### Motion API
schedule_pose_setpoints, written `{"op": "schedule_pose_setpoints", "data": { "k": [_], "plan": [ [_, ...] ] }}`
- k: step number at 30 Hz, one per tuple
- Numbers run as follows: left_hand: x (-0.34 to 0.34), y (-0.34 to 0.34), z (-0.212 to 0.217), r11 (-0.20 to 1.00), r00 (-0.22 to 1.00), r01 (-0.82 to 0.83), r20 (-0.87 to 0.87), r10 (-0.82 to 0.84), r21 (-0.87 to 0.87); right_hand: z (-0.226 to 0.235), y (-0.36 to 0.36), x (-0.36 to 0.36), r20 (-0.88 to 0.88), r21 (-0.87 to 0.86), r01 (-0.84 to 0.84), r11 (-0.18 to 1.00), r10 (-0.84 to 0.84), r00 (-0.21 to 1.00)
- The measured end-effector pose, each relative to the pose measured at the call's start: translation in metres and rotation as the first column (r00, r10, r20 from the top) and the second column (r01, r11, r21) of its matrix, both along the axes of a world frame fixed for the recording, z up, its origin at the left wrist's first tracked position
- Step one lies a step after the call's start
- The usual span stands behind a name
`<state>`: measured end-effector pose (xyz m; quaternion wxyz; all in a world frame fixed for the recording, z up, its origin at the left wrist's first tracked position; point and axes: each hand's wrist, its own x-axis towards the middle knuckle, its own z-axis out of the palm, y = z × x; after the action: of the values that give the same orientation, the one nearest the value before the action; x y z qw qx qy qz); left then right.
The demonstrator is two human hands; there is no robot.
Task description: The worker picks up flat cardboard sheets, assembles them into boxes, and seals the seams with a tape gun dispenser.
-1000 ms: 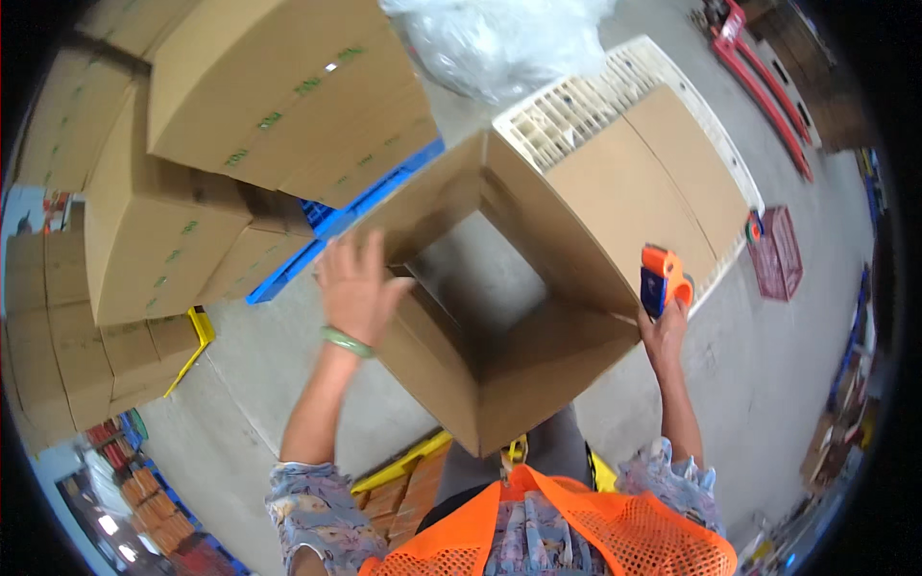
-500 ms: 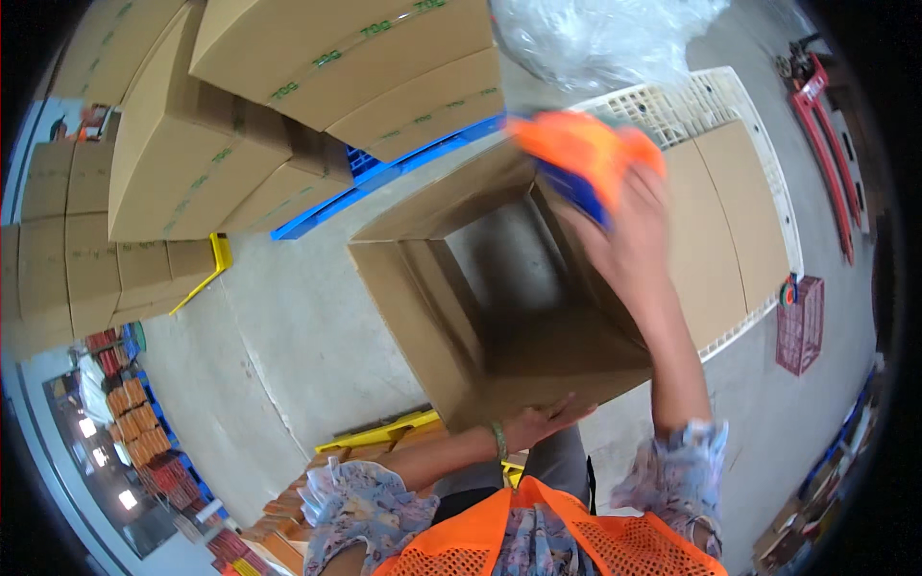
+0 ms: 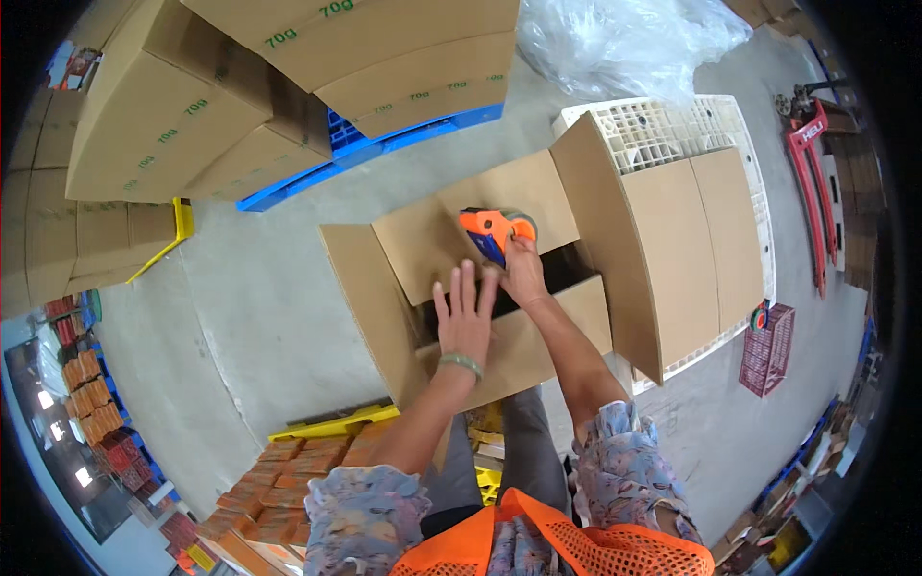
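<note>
In front of me stands an open cardboard box (image 3: 360, 307). Its far flap (image 3: 423, 240) and near flap (image 3: 552, 341) are folded inward, with a dark gap between them, while both side flaps stick up and outward. My right hand (image 3: 524, 278) grips an orange and blue tape dispenser (image 3: 492, 230) above the far flap. Fingers spread, my left hand (image 3: 465, 326) reaches over the near flap and the gap toward the far flap; whether its fingertips touch the cardboard I cannot tell. A green bangle (image 3: 462, 363) circles the left wrist.
Flat cardboard (image 3: 691, 250) lies on a white plastic pallet (image 3: 663, 125) to the right, near clear plastic sheeting (image 3: 624, 43). Large cartons (image 3: 413, 58) rest on a blue pallet (image 3: 384, 149). A red pallet jack (image 3: 810, 182) and a dark red crate (image 3: 766, 350) stand at far right.
The box's far and near flaps have come inward over its opening. My right hand has brought the tape dispenser left and down; my left hand has moved from the near edge onto the flaps.
</note>
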<state>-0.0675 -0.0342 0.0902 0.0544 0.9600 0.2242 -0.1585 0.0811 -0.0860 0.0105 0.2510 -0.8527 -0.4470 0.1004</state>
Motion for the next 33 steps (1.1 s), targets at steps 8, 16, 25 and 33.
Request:
{"op": "schedule_pose_setpoints", "data": {
  "k": [8, 16, 25, 33],
  "plan": [
    [0.001, 0.007, -0.059, 0.875, 0.852, -0.457, -0.363, 0.378, -0.161, 0.192, -0.037, 0.036, -0.022, 0.38, 0.283, 0.881, -0.298, 0.954],
    [-0.004, 0.001, -0.05, 0.863, 0.829, -0.496, -0.348, 0.438, -0.094, 0.14, -0.06, 0.031, -0.38, 0.225, 0.562, 0.796, -0.46, 0.803],
    [-0.076, 0.047, 0.15, 0.929, 0.821, -0.37, 0.473, 0.318, 0.018, -0.06, -0.07, -0.047, 0.301, 0.264, 0.012, 0.964, -0.094, 0.949],
    [-0.017, 0.002, 0.053, 0.852, 0.739, -0.376, 0.437, 0.513, -0.364, -0.021, -0.061, -0.03, -0.573, 0.37, 0.544, 0.753, -0.276, 0.772]
  ]
}}
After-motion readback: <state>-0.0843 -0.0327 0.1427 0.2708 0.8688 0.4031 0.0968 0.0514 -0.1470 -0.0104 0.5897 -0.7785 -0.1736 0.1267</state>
